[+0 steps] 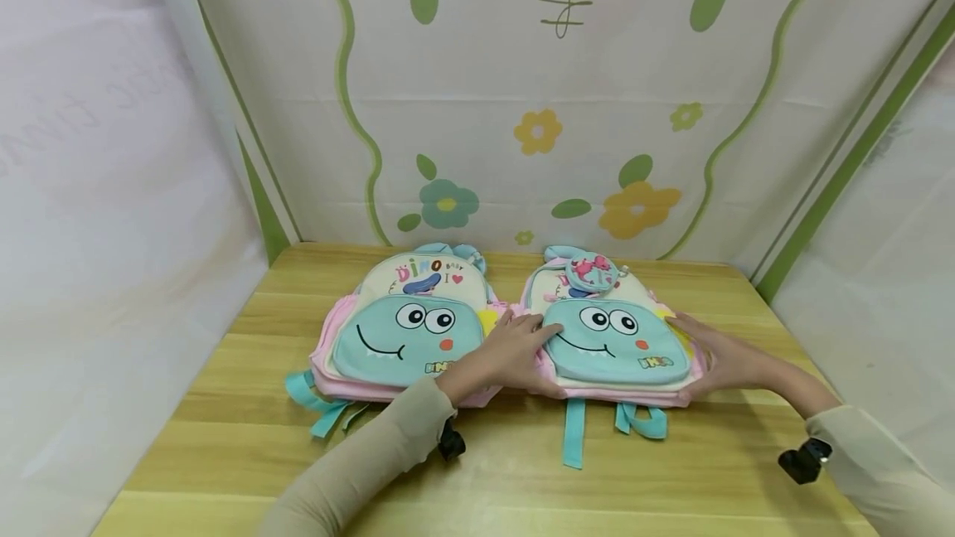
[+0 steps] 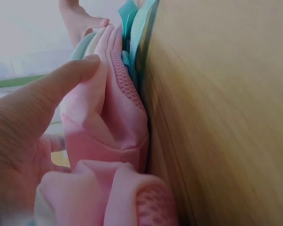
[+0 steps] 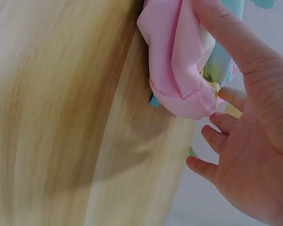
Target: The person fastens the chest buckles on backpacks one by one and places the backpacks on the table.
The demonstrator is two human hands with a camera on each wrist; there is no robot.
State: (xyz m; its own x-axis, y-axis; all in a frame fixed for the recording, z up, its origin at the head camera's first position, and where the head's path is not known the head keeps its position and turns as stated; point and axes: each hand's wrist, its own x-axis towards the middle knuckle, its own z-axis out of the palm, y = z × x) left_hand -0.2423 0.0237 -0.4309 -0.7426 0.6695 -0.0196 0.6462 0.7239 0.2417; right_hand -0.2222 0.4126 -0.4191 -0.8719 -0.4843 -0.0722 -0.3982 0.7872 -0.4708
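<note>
Two matching backpacks lie side by side on the wooden table, each with a teal dinosaur-face pocket, cream top and pink sides. At the right backpack (image 1: 619,355), both hands frame the lower half. The left hand (image 1: 515,350) rests against its left side, index finger over the pocket's edge and thumb on the pink fabric near the bottom. On the other side, the right hand (image 1: 727,355) touches the pink edge with fingers spread and thumb by the lower corner. A round charm (image 1: 593,272) with a pink figure lies on this bag's top. The left backpack (image 1: 406,338) lies beside the left hand.
Teal straps (image 1: 573,433) trail onto the wooden table (image 1: 522,487) below the bags. A pale fabric backdrop (image 1: 462,65) with printed flowers stands behind the table, and white fabric panels (image 1: 112,230) flank it. A black wrist camera (image 1: 804,461) sits at the right cuff.
</note>
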